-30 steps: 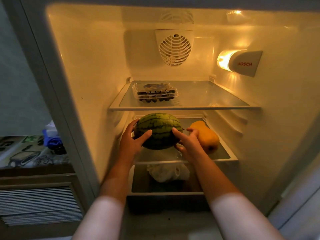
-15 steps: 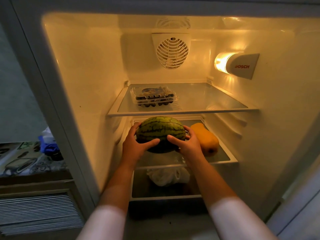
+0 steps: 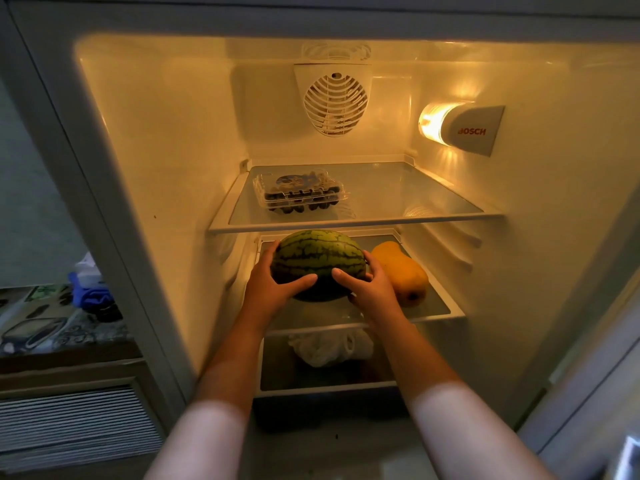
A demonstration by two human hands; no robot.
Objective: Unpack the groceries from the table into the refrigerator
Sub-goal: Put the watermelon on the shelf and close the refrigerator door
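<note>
Both hands are cradling the round, dark-striped green watermelon over the middle glass shelf of the lit white refrigerator. The left hand is wrapping the melon's left flank, thumb lying across the front; the right hand is mirroring it on the right flank, fingers curled round the far side. So both hands are clasped on the fruit, neither one free. Whether its underside is resting on the glass, I cannot tell.

The melon's long axis is running left to right, across the shelf, and it is sitting squarely between the two hands, straight ahead of them, neither hand nearer. Just beside it on the right, an orange-yellow butternut squash is lying with its neck pointing toward the back wall, and the right hand's knuckles are sitting close against it, so the release looks tight on that side.

Counting up: one watermelon, one squash, one clear plastic clamshell of dark berries on the upper shelf, one white crumpled bag in the compartment below.
</note>
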